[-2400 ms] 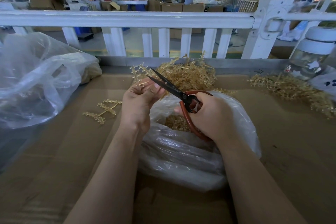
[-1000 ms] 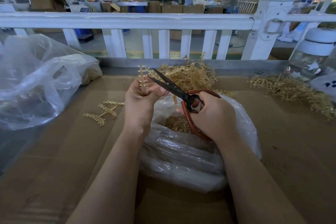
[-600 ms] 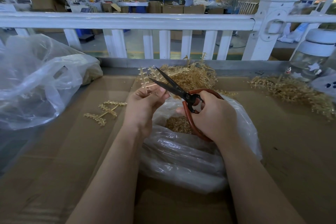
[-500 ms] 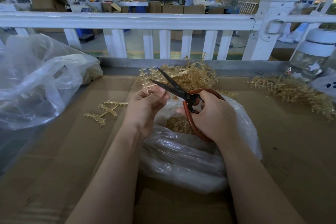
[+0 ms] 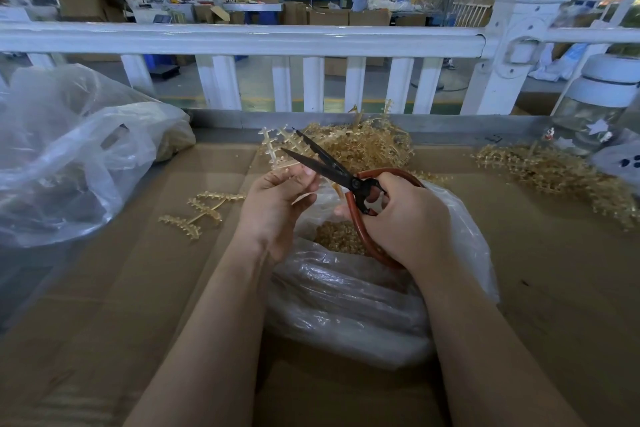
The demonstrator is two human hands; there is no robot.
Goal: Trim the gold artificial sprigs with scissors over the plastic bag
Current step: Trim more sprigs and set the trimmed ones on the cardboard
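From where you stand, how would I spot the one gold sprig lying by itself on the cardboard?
Start at the big crumpled plastic bag on the left of the cardboard-covered table. Just right of it, left of the left hand, lies the lone sprig. Unlike the tangled gold heaps farther back, it lies flat, alone, branches splayed.

Across the earlier pictures the scissors point(image 5: 332, 170) went from nearly closed against the gold sprig point(image 5: 275, 149) to blades spread apart, and they are spread now, tips pointing far-left beside the sprig's branches. The left hand point(image 5: 277, 204) has turned the sprig, so its branches, upright a second ago, fan out to the far left of the fingers. The right hand point(image 5: 405, 218) has shifted slightly right with the red handles.
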